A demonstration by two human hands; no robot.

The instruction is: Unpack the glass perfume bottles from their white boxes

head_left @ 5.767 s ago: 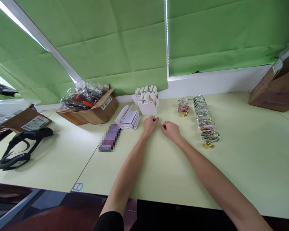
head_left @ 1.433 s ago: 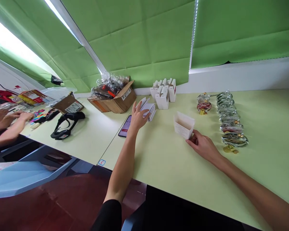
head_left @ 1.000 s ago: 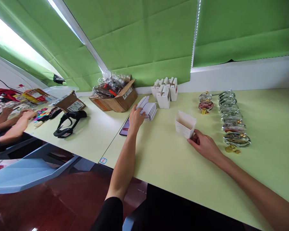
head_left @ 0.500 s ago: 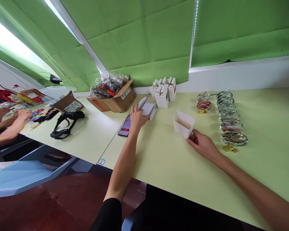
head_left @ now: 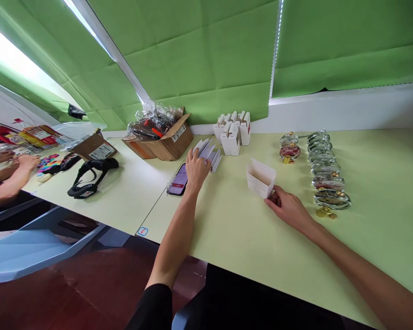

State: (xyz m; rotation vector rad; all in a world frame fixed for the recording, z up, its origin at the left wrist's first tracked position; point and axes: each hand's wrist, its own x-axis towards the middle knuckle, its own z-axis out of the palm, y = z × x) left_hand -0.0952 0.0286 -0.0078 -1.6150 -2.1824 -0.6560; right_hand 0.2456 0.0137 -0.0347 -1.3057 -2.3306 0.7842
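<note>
My right hand (head_left: 287, 208) has its thumb and fingers closed on the lower right corner of a white paper box (head_left: 260, 178), whose open top faces up. My left hand (head_left: 197, 168) is at a stack of flat folded white boxes (head_left: 214, 158), its fingers curled on the left part of the stack. Some of the flat pieces there are tilted and fanned apart. Just left of that hand lies a phone (head_left: 178, 179) with its screen lit. Several assembled white boxes (head_left: 231, 140) stand upright behind the stack.
Right of the held box is a row of shiny silver packets (head_left: 325, 167) with gold pieces, beside a few red and silver ones (head_left: 289, 151). A cardboard box (head_left: 170, 142) of plastic items and a black headset (head_left: 92, 178) sit leftward. Another person's hands (head_left: 28, 162) are far left.
The flat boxes under my left hand have fanned further apart, with the left hand barely shifted. My right hand still holds the white box in nearly the same place. The view has moved slightly.
</note>
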